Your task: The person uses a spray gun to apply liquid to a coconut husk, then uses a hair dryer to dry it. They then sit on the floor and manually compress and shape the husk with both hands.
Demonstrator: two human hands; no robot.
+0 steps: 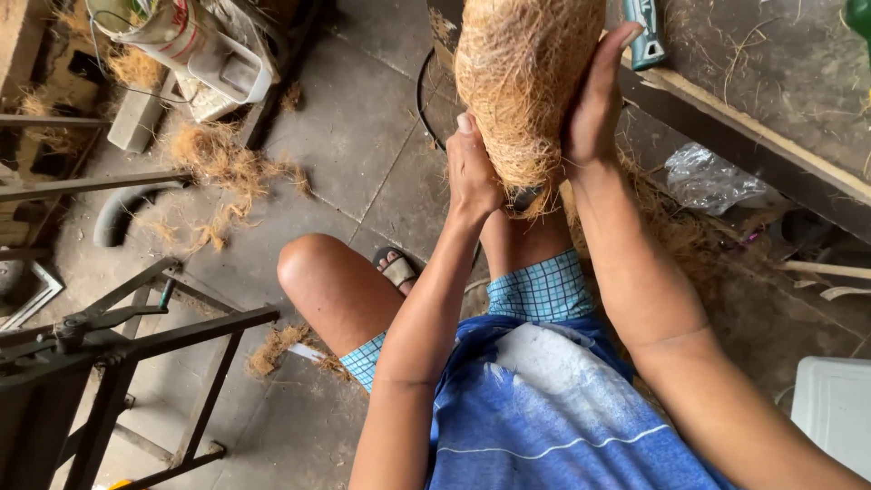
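Both hands held 1 bundle of coconut fibre (522,82) upright above the person's knees. The left hand (472,172) pressed against its lower left side, fingers curled shut around the narrow base. The right hand (594,109) lay flat along its right side, fingers stretched upward. Loose fibre (218,163) was scattered on the concrete floor (354,127) to the left, near a dark metal frame (136,345). A wooden worktop (771,100) stood at the right.
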